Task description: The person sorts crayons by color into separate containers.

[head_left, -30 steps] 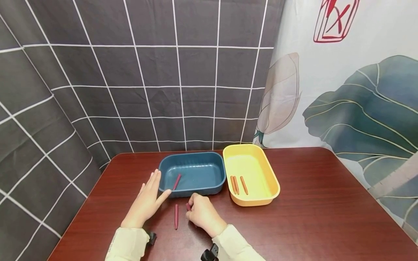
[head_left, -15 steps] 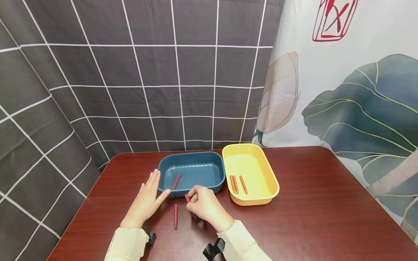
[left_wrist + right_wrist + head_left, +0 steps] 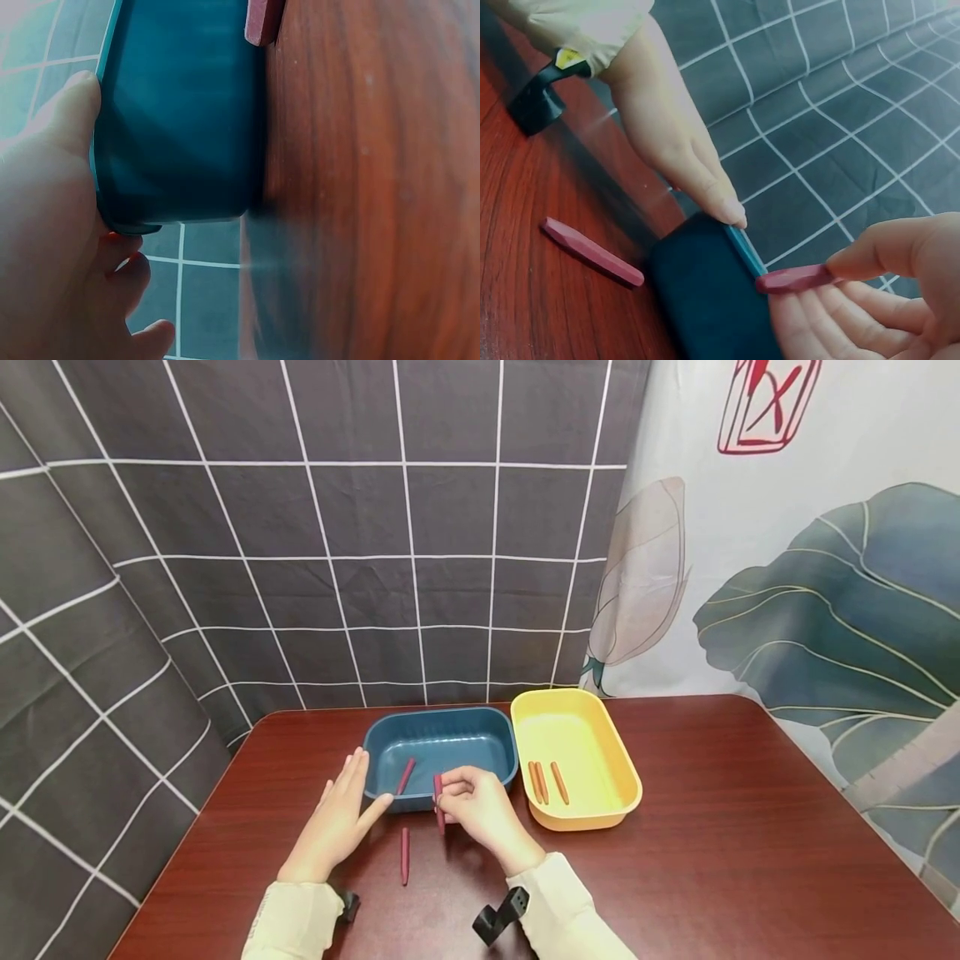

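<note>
My right hand [image 3: 483, 810] pinches a dark red crayon [image 3: 438, 792] between thumb and fingers, at the front rim of the blue bin [image 3: 468, 758]. In the right wrist view that crayon [image 3: 796, 279] lies across the fingers, close to the rim. My left hand [image 3: 333, 827] rests at the bin's front left corner, fingers fairly straight. The left wrist view has its thumb [image 3: 71, 112] on the rim and its other fingers beyond the corner. Another red crayon [image 3: 406, 775] leans inside the bin. A third red crayon [image 3: 405, 857] lies on the table in front.
A yellow bin [image 3: 588, 747] stands against the blue bin's right side, with several orange crayons [image 3: 560, 783] in it. Both bins are near the back edge of the brown table [image 3: 712, 827]. Grey grid cloth [image 3: 360, 527] hangs behind.
My right hand has lifted the red crayon from low in front of the bin up to its front rim, turning it more upright. My left hand stays where it was.
</note>
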Demonstrator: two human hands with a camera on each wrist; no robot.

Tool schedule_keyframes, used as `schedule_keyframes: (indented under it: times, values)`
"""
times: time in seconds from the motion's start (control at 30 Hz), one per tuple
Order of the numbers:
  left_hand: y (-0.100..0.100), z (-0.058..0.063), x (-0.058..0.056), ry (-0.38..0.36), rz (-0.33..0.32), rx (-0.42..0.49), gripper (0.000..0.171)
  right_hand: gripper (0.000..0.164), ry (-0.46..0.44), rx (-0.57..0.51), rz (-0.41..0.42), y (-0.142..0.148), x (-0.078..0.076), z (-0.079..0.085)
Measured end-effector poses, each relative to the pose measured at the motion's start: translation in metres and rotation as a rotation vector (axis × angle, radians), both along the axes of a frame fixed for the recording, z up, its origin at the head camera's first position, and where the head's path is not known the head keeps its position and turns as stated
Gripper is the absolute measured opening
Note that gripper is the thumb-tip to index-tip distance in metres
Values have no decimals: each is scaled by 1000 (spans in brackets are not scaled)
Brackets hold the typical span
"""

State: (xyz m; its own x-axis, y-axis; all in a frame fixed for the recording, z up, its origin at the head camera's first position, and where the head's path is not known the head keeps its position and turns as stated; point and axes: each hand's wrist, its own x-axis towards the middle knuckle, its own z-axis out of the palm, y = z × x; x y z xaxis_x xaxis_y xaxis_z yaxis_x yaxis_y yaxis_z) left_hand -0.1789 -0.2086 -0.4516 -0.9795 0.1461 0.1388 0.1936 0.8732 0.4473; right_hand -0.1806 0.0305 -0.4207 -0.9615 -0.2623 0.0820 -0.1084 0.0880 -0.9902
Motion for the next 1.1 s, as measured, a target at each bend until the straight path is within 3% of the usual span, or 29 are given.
schedule_keyframes:
  times: [0.2, 0.37, 0.53, 0.77, 1.1]
  values:
    - [0, -2, 0, 6, -3, 5, 87, 26, -41, -124, -13, -2, -7, 3]
    - [0, -3, 1, -13, -1, 17, 88, 26, -41, -110, -33, -4, -19, 5]
    - [-1, -2, 0, -18, 3, 20, 88, 24, -25, -17, -73, -10, -36, 7]
    - [-2, 1, -1, -24, 4, 6, 90, 16, 21, 193, -129, -18, -57, 12]
    - [-1, 2, 0, -17, -2, 8, 87, 12, 95, 433, -146, -26, -76, 3]
